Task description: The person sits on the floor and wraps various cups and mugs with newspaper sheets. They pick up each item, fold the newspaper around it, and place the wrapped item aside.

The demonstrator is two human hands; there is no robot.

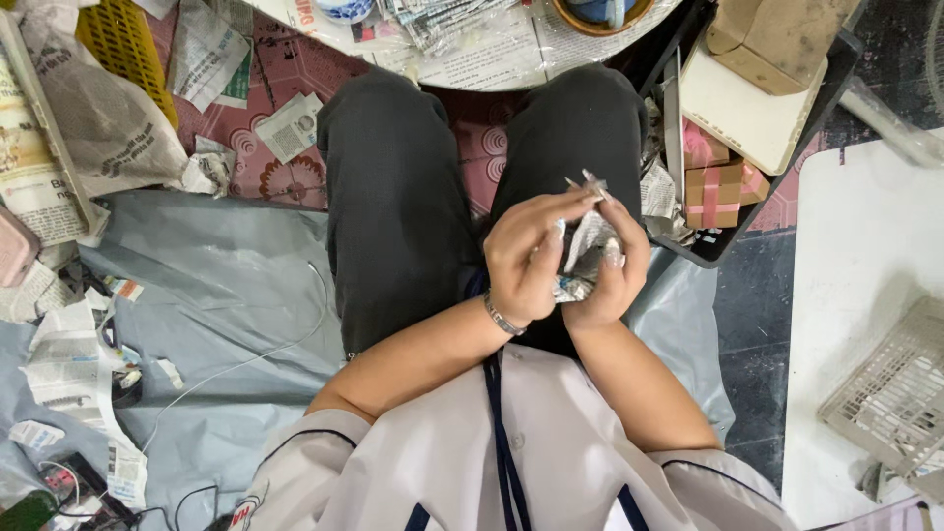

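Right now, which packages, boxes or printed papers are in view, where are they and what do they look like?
Pink gift boxes: right of the knees, in a black tray, ribboned.
Brown cardboard box: top right, plain, scuffed.
Newspaper sheets: left floor, grey print, crumpled.
Folded newsprint piece: between left hand and right hand.

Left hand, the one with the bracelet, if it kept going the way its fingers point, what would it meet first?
Likely the crumpled newspaper piece held between both hands, since the left hand has its fingers aimed at it, with the right hand just behind; depth is hard to judge.
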